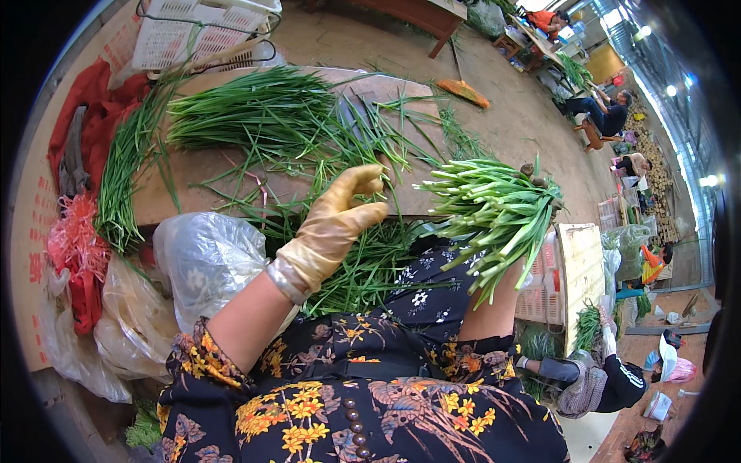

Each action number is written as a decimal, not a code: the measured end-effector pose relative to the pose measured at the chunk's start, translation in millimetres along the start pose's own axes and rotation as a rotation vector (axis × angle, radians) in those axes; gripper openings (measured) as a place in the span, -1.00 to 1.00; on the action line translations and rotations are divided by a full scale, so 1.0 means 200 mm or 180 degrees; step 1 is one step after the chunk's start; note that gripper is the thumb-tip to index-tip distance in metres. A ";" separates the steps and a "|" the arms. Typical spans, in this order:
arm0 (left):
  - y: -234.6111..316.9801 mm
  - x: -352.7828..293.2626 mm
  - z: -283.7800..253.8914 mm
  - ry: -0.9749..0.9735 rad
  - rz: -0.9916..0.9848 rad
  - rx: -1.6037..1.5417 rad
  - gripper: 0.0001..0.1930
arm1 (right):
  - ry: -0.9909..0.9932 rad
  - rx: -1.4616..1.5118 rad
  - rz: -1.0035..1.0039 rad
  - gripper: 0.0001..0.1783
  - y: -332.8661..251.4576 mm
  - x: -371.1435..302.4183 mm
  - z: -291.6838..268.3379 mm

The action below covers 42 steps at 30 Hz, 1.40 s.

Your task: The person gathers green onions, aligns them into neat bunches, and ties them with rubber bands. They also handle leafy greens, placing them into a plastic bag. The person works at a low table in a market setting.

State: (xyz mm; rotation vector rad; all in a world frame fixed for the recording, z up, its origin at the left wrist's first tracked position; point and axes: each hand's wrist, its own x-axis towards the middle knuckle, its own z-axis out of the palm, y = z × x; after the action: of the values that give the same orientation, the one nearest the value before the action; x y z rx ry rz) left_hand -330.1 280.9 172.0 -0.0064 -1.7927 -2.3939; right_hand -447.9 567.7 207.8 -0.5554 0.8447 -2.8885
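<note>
Over the near edge of the counter (401, 89): left hand (336, 220), in a yellowish-tan glove, wide, thumb and fingers parted and a little bent, pointing toward the counter's right end. Loose leaves just behind the fingertips; contact with them impossible to tell.

Off the counter's near right corner: bunch of green stalks (494, 210), raised, pale cut ends fanned toward the counter, leafy part drooping away from it. Gripped from the outer side by the right hand (538, 181), mostly hidden behind the stalks, only a few fingertips in sight. Clear gap between bunch and left hand, both along the counter's near side, bunch farther right.

On the counter, far left half: thick pile of green leaves (251, 108), stray strands scattered toward the right end. Over the counter's left end: hanging swath of leaves (123, 181). Below the near edge: more loose leaves (359, 270) across the lap, clear plastic bag (212, 266) to their left.

Left of the counter: red cloth (81, 100), tuft of pinkish-red strings (77, 235). Beyond the far left corner: white plastic basket (197, 35). Well beyond the right end: seated person in dark clothing (615, 117).
</note>
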 end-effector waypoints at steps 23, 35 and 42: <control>0.12 -0.06 0.18 -0.0899 0.0704 0.2953 -0.51 | 0.0121 -0.0070 -0.0200 -0.45 -0.04 -0.01 -0.02; -0.10 -0.10 -0.07 -0.1765 -0.1116 0.4307 -0.56 | 0.0126 -0.0187 -0.0145 -0.43 -0.07 -0.02 -0.03; 0.01 0.25 0.14 -0.0566 0.1057 0.2323 -0.51 | 0.0190 -0.0191 -0.0117 -0.41 -0.04 -0.03 -0.04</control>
State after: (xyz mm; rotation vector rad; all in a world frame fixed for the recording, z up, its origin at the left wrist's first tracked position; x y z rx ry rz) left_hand -380.7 300.2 187.0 -0.4048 -2.4097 -1.4604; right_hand -444.7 580.6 203.6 -0.4973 0.9420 -2.9352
